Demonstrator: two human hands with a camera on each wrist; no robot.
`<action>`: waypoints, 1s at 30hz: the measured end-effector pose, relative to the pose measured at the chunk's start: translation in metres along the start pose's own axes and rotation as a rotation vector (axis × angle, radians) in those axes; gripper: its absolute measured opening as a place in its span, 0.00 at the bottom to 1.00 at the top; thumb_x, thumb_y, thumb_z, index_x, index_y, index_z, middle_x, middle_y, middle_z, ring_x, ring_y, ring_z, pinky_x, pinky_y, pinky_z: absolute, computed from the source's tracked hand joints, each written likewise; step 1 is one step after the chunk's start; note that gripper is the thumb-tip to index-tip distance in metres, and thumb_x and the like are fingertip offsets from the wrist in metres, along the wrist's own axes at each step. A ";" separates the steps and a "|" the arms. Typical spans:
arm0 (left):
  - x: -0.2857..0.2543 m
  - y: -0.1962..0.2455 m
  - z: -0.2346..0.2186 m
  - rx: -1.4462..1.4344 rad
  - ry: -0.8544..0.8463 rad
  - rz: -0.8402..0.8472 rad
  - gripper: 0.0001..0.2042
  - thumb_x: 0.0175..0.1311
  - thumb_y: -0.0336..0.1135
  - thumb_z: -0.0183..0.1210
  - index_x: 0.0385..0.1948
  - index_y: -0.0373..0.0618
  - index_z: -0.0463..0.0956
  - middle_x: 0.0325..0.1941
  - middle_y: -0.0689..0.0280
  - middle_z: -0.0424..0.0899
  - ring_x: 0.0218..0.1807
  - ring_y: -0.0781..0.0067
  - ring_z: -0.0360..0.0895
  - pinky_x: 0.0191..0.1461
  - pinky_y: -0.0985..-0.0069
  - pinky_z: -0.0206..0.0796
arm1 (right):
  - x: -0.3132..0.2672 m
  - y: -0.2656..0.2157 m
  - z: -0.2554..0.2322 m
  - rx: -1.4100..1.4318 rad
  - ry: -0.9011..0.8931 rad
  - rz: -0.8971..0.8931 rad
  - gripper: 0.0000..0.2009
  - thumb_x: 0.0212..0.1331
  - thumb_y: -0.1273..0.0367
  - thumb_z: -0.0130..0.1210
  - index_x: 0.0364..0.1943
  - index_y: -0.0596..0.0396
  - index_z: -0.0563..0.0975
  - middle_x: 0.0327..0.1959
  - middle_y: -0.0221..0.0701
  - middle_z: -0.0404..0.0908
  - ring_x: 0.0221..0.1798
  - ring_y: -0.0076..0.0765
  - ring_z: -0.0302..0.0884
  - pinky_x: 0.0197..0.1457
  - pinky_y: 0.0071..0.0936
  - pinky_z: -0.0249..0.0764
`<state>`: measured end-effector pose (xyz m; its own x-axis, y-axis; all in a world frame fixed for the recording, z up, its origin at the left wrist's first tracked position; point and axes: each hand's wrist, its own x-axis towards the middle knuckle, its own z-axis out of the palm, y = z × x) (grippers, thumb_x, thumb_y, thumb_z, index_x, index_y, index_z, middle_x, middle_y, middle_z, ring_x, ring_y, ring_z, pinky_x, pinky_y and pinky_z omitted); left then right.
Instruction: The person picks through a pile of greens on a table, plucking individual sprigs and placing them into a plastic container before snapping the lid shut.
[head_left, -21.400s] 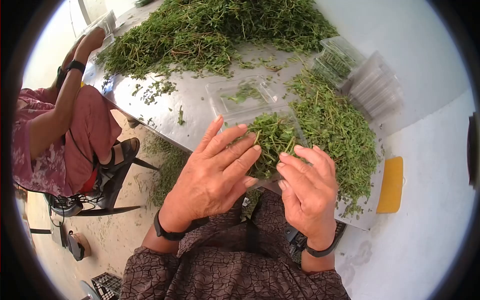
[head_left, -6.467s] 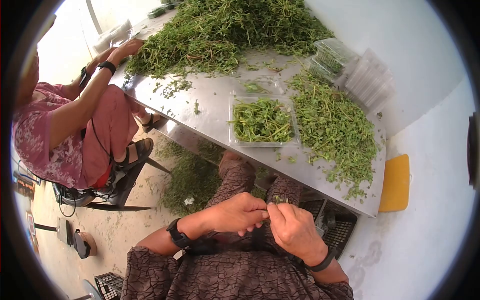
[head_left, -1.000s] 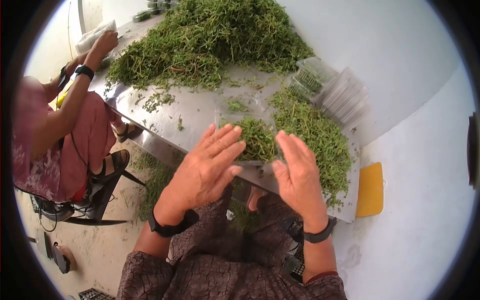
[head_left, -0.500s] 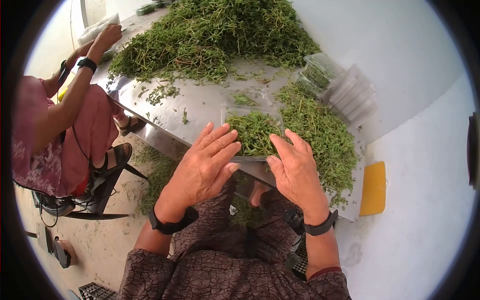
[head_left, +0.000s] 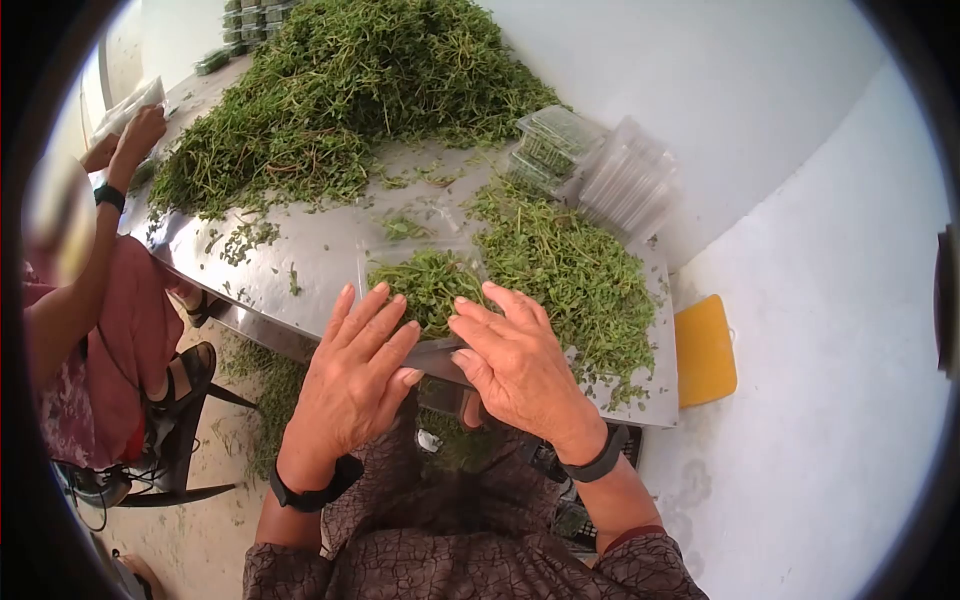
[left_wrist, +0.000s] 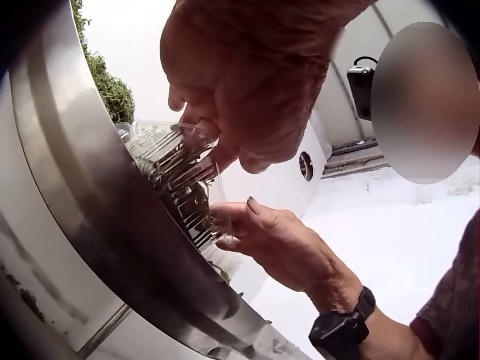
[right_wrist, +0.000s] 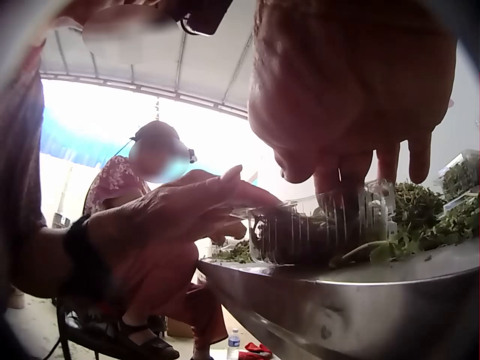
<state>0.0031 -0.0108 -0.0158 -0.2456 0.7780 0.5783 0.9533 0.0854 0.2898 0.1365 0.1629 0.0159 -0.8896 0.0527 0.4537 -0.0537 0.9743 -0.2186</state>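
Observation:
A clear plastic clamshell box (right_wrist: 281, 238) filled with leafy green sprigs (head_left: 428, 283) sits at the front edge of the metal table. My left hand (head_left: 352, 378) lies at the box's left side, its fingers extended, tips at the edge of the greens. From the right, my right hand (head_left: 520, 368) reaches over the box, fingers fairly straight, fingertips on the greens at the near right corner. In the left wrist view, both hands flank the ribbed wall of the box (left_wrist: 174, 169). The box's lid is folded back behind it, with a few leaves on it.
A loose heap of sprigs (head_left: 570, 280) spreads to the right of the box; a far larger pile (head_left: 350, 90) stands behind. Stacked clear boxes (head_left: 625, 180) lean near the wall. A yellow board (head_left: 706, 350) is beside the table (head_left: 310, 255). Another person (head_left: 110, 330) sits at left.
At 6.5 seconds ago both hands were together above the lap; now they are back at the box. Over the last second, the right hand has come in from the box's right side onto the greens.

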 end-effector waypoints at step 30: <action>-0.017 0.019 -0.014 -0.312 0.165 0.111 0.16 0.39 0.25 0.68 0.35 0.38 0.80 0.48 0.56 0.83 0.53 0.54 0.80 0.59 0.55 0.73 | 0.056 0.127 -0.045 -0.247 0.039 0.524 0.09 0.54 0.68 0.57 0.24 0.60 0.80 0.18 0.40 0.78 0.23 0.42 0.76 0.30 0.39 0.70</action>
<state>0.0232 -0.0309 -0.0097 -0.1928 0.6587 0.7273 0.8823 -0.2080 0.4222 0.0997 0.2997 0.0521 -0.7516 0.5452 0.3713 0.5009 0.8380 -0.2166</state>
